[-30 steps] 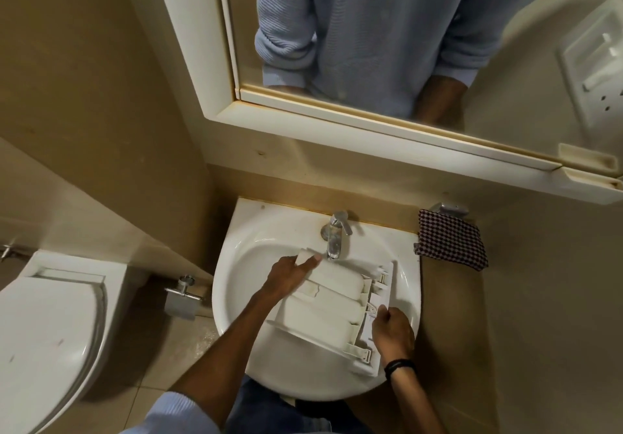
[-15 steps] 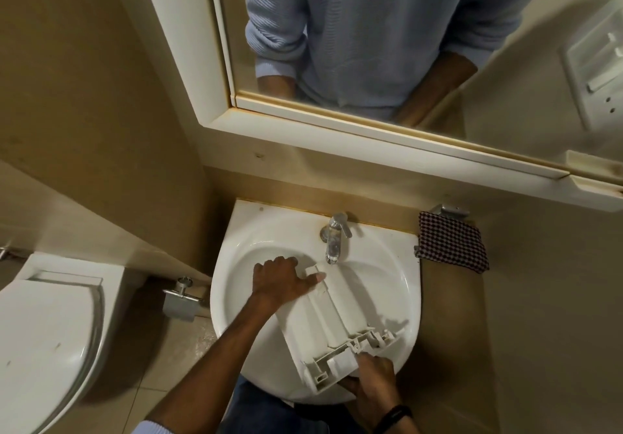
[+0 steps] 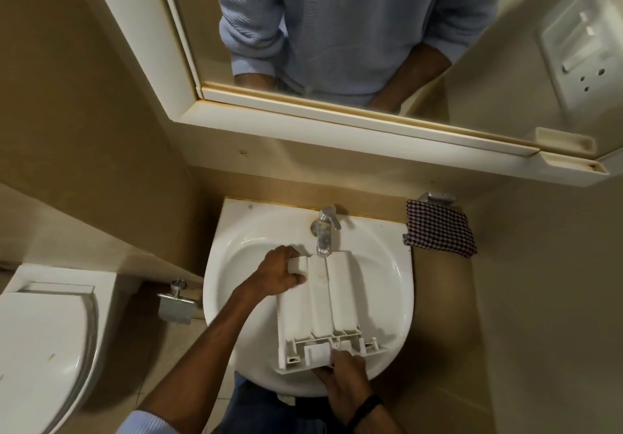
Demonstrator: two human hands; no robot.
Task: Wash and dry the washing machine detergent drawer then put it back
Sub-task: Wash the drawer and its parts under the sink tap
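I hold the white drawer (image 3: 323,302), ribbed into three long channels, over the sink (image 3: 236,248) below the tap (image 3: 325,231). My left hand (image 3: 278,273) grips its far corner and my right hand (image 3: 347,379) grips its near edge.

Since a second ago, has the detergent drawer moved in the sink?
Yes. The detergent drawer swung round: its far end stays under the tap, while its front end went from the right side of the sink to its near rim.
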